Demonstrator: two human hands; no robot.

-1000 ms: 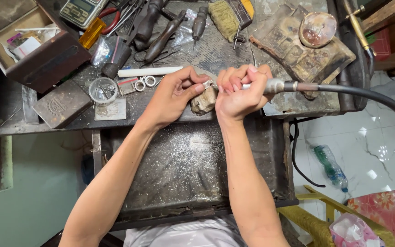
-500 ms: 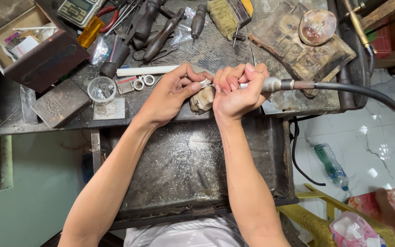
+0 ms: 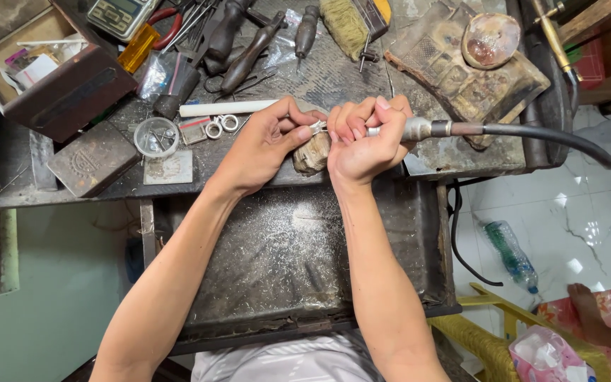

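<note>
Silver-coloured and very small, the metal piece (image 3: 317, 126) sits pinched between the thumb and fingertips of the left hand (image 3: 266, 145), right at the front edge of the workbench (image 3: 362, 78). Only a bright sliver of it shows between the fingers, so its exact shape cannot be told. It is held just above a worn wooden bench peg (image 3: 311, 153) that juts from that front edge.

The right hand (image 3: 362, 141) is curled tightly around the metal handpiece (image 3: 419, 129) of a rotary tool, with the fingers folded over its front end and the tip hidden behind them. The two hands touch at the knuckles, meeting over the peg. A thick black flexible shaft (image 3: 546, 138) runs from the handpiece off toward the right edge of the workbench.

Below the hands a dark metal tray (image 3: 284, 262), dusted with pale filings, spreads under both forearms.

Behind the left hand lie a white rod (image 3: 224, 108), two small metal rings (image 3: 220, 126) and a round clear dish (image 3: 156, 136). Wooden-handled tools (image 3: 249, 42) and a brush (image 3: 344, 25) crowd the back edge, and an open brown box (image 3: 58, 78) sits at the back left corner.
</note>
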